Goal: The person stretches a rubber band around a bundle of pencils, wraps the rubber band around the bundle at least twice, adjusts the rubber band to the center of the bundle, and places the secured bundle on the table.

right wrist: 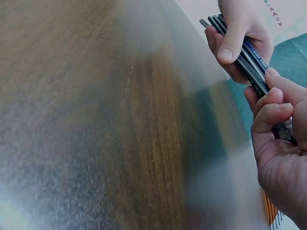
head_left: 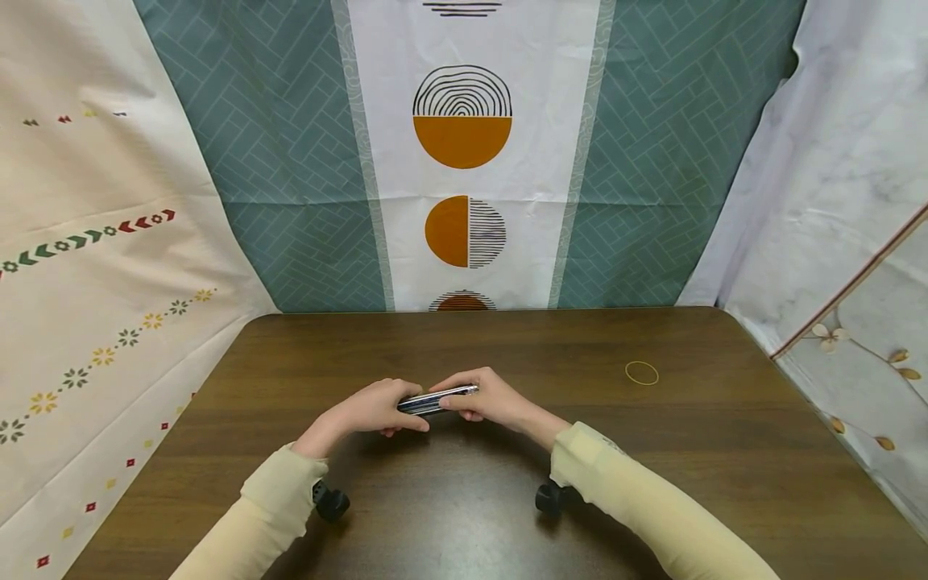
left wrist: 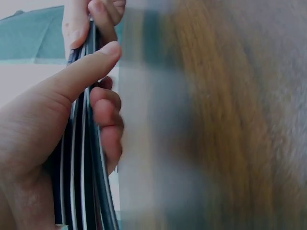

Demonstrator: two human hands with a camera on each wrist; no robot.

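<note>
From the head view, the left hand (head_left: 373,408) and the right hand (head_left: 487,396) meet over the middle of the dark wooden desk (head_left: 652,451), and together they hold a bundle of pens (head_left: 437,399) lying roughly level between them. Each hand has its fingers curled round one end of the bundle. A yellow rubber band (head_left: 641,372) lies flat on the desk, well apart to the right of the hands. Patterned cloths (head_left: 275,161) hang behind and beside the desk.

In the left wrist view, the left hand (left wrist: 53,143) grips the bundle of pens (left wrist: 79,163) (dark barrels with pale stripes), the thumb (left wrist: 86,69) pressed along one side and the fingers (left wrist: 108,117) curled against the other. The right hand's fingertips (left wrist: 93,17) pinch the far end. The desk is blurred here.

In the right wrist view, the right hand (right wrist: 283,143) curls its fingers round the near end of the pens (right wrist: 242,55), while the left hand (right wrist: 240,33) wraps the far end, thumb laid across the barrels.
</note>
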